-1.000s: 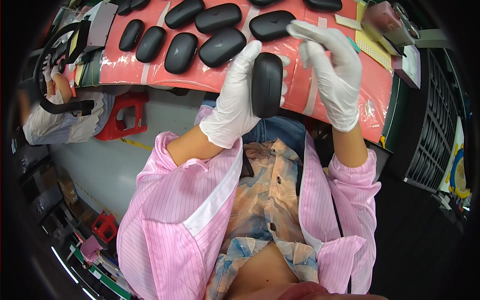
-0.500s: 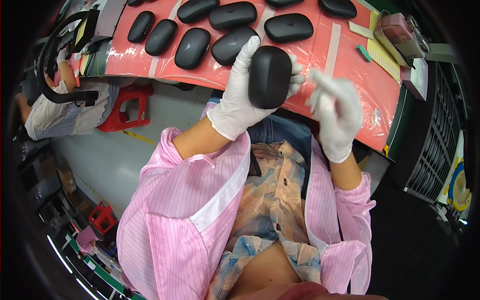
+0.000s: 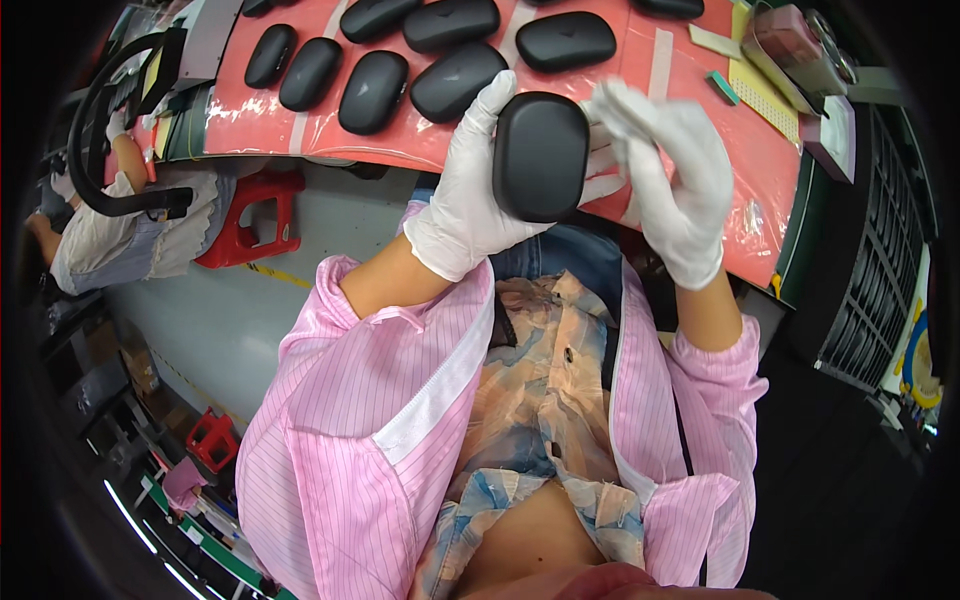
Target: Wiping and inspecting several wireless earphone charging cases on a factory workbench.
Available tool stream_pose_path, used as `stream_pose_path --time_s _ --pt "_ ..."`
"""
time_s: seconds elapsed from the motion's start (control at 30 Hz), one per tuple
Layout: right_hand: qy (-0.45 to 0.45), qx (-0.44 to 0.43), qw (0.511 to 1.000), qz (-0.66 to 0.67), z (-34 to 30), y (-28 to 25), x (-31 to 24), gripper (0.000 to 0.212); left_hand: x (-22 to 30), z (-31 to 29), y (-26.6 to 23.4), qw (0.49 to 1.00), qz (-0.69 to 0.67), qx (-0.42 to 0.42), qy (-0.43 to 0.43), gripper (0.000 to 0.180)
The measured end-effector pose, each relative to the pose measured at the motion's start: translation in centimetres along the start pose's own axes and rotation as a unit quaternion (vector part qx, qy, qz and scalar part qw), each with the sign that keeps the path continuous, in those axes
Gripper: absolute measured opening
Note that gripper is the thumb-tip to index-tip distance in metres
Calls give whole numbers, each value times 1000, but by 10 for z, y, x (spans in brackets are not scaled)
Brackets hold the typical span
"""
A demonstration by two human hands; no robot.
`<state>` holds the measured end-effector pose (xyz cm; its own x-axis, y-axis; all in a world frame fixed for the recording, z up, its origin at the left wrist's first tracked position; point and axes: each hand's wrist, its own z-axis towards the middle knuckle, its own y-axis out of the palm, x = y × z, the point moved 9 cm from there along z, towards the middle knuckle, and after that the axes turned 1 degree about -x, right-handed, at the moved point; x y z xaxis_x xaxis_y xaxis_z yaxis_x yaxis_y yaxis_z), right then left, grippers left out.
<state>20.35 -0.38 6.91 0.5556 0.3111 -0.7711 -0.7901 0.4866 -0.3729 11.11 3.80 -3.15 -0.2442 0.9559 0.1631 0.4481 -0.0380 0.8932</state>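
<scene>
A smooth black oval case (image 3: 541,157) rests in my white-gloved left hand (image 3: 462,205), above the near edge of the table. My left thumb lies along its left side, and the fingertips show past its right side. Just right of the case, my gloved right hand (image 3: 680,180) is raised with its fingers bent toward it. Motion smears those fingertips, and whether they touch the case or pinch anything cannot be made out. Several similar black cases lie beyond my hands, among them one case (image 3: 373,92) and another case (image 3: 566,42).
Red plastic-covered sheeting (image 3: 745,200) covers the table. At the right lie a green block (image 3: 722,88), a yellow sheet (image 3: 765,100) and a container (image 3: 790,45). A black curved tube (image 3: 90,165) stands at left, near a co-worker (image 3: 140,225) and a red stool (image 3: 255,220).
My right hand has moved up and closer to the case, its fingers now near the case's upper right. The case has turned slightly, showing its face more squarely.
</scene>
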Motion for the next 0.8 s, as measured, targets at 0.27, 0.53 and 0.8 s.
stream_pose_path --time_s 0.27,0.53,0.8 --pt "-122 -159 980 0 -65 46 -15 38 5 7 14 990 -95 -108 -3 85" --pt "128 43 988 -70 -68 -20 45 31 9 12 18 990 -70 -119 7 83" --pt "46 10 987 -154 -50 -5 11 61 -2 20 27 943 280 -49 175 36"
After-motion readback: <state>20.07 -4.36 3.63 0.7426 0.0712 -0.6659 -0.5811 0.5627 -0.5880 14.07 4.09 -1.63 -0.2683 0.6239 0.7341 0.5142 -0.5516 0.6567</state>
